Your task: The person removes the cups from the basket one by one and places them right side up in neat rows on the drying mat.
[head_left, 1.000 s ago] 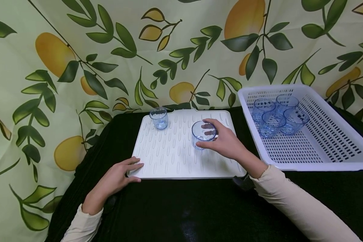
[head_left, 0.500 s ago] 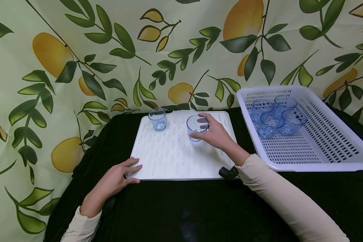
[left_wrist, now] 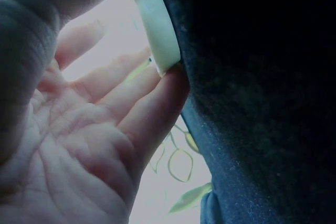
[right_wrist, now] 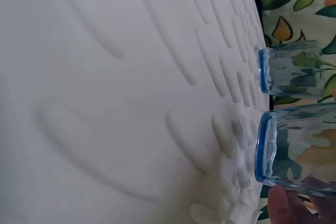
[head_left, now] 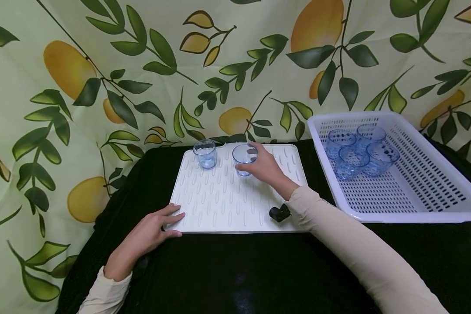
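My right hand (head_left: 264, 165) holds a clear blue glass tumbler (head_left: 240, 169) upright from its right side, thumb in front and fingers behind. In the right wrist view the tumbler (right_wrist: 304, 150) has its blue base close over the white ribbed draining board (head_left: 220, 198). A second glass tumbler (head_left: 206, 157) stands at the board's far left corner, a short gap from the held one. At the near left corner my left hand (head_left: 151, 231) grips the board's edge (left_wrist: 157, 30) between thumb and fingers.
To the right, a white perforated plastic basket (head_left: 408, 213) contains several blue glass tumblers (head_left: 351, 163) grouped at its left end. A black wrist device (head_left: 279, 213) hangs under the right forearm. Leaf-patterned cloth (head_left: 235, 56) rises behind the black-covered table (head_left: 204, 270).
My right hand has carried its tumbler leftward and away from me across the board, nearer the standing tumbler. The left hand has stayed at the board's corner.
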Available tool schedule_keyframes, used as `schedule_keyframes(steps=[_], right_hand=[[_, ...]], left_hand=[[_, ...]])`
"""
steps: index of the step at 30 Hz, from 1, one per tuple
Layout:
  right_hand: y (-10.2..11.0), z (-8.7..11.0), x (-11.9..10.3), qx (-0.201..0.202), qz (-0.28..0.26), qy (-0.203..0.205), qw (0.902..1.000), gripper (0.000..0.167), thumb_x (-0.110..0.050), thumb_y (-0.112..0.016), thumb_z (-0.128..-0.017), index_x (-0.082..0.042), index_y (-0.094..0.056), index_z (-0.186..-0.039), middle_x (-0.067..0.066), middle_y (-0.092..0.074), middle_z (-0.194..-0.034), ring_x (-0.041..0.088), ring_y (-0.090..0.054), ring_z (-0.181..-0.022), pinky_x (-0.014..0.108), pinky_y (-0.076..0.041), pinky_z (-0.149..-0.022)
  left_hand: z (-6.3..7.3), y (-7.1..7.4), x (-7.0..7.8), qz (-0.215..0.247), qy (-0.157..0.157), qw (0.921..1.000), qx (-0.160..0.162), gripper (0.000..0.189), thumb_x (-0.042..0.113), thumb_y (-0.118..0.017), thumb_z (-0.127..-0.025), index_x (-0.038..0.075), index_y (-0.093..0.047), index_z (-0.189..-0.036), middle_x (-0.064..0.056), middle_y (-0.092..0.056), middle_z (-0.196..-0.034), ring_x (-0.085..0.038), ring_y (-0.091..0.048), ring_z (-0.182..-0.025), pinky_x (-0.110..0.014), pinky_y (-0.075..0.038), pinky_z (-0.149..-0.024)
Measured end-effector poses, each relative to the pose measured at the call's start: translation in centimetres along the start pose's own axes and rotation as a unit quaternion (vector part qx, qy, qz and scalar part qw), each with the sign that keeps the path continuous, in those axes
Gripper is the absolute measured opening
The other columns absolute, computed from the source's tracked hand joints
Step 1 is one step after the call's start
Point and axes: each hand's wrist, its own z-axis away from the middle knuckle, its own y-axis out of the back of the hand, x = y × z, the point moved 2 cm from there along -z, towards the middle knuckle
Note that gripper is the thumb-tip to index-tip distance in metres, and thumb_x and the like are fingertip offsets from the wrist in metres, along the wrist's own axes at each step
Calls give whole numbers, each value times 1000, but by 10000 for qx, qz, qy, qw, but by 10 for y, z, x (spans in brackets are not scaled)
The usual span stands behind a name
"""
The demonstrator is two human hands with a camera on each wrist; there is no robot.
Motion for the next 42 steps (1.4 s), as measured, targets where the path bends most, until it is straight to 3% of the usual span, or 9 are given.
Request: schedule_keyframes(steps=[8,16,42], right_hand=[[-5,-24,-8,70,134,-260,9995,96,-41,-81,-81,-15,-28,-156,15,-42,-155,34,-44,-139,48,-41,-113],[-9,-35,-10,40,228,-233,9995,96,-38,-82,-82,-10,-28,-156,15,-46,-153,34,-46,-140,47,-42,-113],[-19,-41,-14,-51,600,-133,9981,95,-44,-82,-81,-11,-30,-153,12,-47,-153,32,-48,-138,46,-43,-112]], left_hand=[[-2,1,0,82,-38,10000,16,52,25,-78,-85,6,-65,-131,-19,-53,-146,-42,-50,-135,-56,-47,-102],[1,-2,0,38,42,10000,60,52,26,-79,-84,7,-65,-131,-17,-55,-145,-41,-52,-134,-55,-48,-101],[0,-2,0,-51,121,9999,82,51,27,-79,-84,9,-66,-130,-16,-55,-145,-39,-52,-134,-55,-48,-102]])
